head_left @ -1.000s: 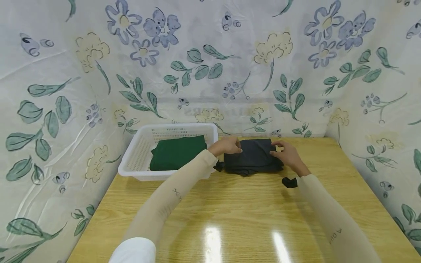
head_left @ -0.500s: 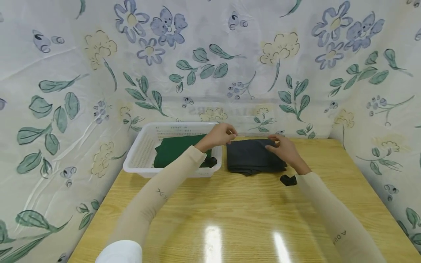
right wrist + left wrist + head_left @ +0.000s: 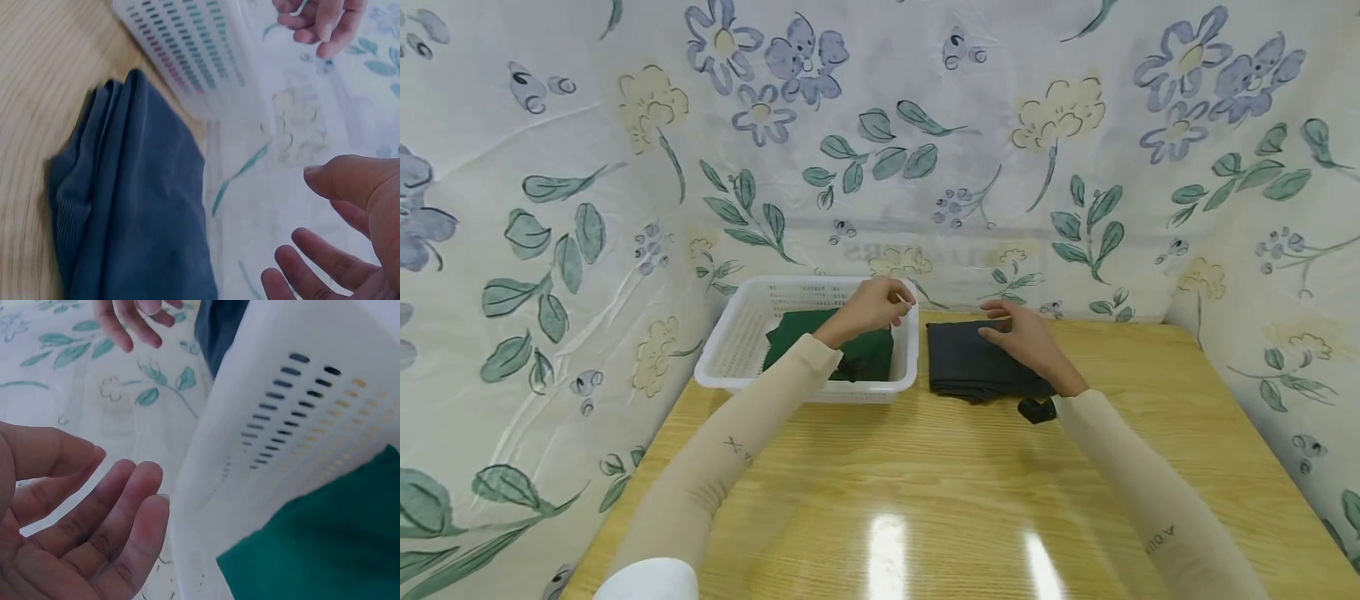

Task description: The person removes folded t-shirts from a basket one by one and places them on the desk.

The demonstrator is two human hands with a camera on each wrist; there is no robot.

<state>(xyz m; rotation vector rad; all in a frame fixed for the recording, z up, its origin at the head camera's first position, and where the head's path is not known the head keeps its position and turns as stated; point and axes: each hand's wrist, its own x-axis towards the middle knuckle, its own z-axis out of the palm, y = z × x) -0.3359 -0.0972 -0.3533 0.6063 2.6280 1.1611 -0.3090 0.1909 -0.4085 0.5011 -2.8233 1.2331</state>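
Observation:
My left hand (image 3: 871, 305) hovers over the white plastic basket (image 3: 730, 382), fingers loosely bent and holding nothing. Inside that basket lies a folded green cloth (image 3: 801, 327), partly hidden by my left forearm; its edge shows in the left wrist view. A folded dark grey garment (image 3: 958, 358) rests on the table just right of the basket. In the right wrist view its stacked folds and a ribbed strip (image 3: 74, 215) show. Above its far right part is my right hand (image 3: 1021, 335), fingers spread and loosely bent, with nothing in them.
The wooden table (image 3: 850, 475) reaches back to a flower-printed sheet (image 3: 970, 167) that hangs behind and at both sides. Slots pierce the basket's walls. A black wrist camera (image 3: 1037, 410) hangs under my right wrist.
My left hand has moved left, from the dark garment to over the basket. The right hand has lifted off the garment's right side and shifted a little left. The view has turned slightly.

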